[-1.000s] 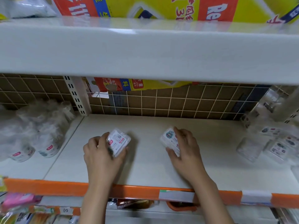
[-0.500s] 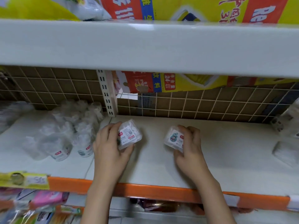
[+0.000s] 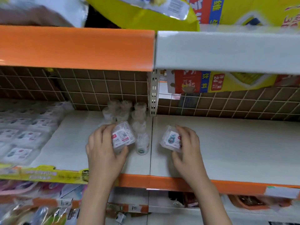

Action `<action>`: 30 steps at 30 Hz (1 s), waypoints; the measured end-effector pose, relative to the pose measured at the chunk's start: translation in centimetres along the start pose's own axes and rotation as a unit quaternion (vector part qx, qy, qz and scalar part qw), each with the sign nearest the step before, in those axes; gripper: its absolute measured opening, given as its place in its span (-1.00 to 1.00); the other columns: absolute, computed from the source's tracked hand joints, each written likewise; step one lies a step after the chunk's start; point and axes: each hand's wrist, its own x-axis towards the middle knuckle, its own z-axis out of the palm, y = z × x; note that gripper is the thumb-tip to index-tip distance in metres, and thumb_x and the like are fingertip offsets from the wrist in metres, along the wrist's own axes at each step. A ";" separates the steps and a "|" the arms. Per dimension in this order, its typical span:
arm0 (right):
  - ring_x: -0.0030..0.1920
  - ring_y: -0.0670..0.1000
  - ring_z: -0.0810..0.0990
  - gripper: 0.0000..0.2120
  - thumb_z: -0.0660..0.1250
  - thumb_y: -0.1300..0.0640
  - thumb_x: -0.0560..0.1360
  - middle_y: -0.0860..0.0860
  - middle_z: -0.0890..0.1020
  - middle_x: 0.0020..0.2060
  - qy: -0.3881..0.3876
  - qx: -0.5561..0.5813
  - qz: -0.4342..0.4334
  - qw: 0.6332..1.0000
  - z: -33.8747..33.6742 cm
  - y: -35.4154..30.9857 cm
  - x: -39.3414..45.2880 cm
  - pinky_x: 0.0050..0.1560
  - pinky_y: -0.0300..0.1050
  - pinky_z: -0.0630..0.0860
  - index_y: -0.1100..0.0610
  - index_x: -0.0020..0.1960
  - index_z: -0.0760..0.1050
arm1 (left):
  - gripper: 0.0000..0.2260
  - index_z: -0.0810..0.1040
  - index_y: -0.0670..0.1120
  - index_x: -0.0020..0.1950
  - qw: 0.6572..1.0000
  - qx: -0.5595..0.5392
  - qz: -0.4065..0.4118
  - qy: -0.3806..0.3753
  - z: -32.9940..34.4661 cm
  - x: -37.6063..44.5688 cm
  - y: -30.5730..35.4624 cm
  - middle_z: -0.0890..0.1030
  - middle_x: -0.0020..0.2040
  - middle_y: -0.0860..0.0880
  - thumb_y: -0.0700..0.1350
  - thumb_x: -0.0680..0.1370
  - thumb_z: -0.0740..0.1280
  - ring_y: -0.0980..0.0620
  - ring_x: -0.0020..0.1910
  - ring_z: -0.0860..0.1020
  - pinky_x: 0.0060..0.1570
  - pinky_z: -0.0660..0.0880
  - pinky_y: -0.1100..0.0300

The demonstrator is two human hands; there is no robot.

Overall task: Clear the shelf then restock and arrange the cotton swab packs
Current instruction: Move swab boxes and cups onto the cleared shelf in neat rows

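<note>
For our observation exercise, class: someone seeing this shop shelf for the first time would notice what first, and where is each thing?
First, the two hands over the white metal shelf: the left hand grips a small clear plastic cotton swab pack with a red-and-white label, and the right hand grips a similar clear pack with a blue cartoon label. Next, the bright orange shelf-edge strip at upper left, and the yellow-and-red printed carton behind the wire grid.

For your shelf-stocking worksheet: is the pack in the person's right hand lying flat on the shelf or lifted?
Lifted and tilted: the right hand grips the pack.
</note>
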 end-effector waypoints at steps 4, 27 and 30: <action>0.25 -0.02 0.29 -0.33 0.27 0.29 0.30 0.05 0.32 0.25 0.003 0.004 0.008 1.000 0.4 -0.9 0.6 0.24 -0.53 0.08 0.10 0.40 0.27 | -0.39 0.36 -0.12 0.31 1.000 -0.008 -0.024 -0.002 -0.3 -0.1 -0.8 0.45 0.20 -0.14 0.11 0.31 0.20 -0.14 0.18 0.36 0.12 0.33 -0.03; 0.16 0.01 0.33 -0.32 0.29 0.24 0.30 0.07 0.39 0.19 0.054 -0.005 0.032 0.998 8.8 -9.4 5.2 0.07 -0.35 0.20 0.09 0.41 0.29 | -0.41 0.44 -0.11 0.29 0.997 -0.063 0.009 -0.030 -3.0 5.3 -11.7 0.55 0.10 -0.12 0.11 0.31 0.22 -0.16 0.08 0.46 0.02 0.34 0.06; 0.19 0.04 0.34 -0.31 0.28 0.22 0.29 0.08 0.39 0.20 0.058 0.006 0.047 0.997 13.3 -13.0 5.1 0.13 -0.28 0.25 0.08 0.42 0.29 | -0.41 0.45 -0.14 0.28 0.997 -0.060 0.021 -0.047 -5.2 6.8 -16.9 0.55 0.10 -0.16 0.11 0.32 0.23 -0.22 0.08 0.50 0.06 0.40 -0.04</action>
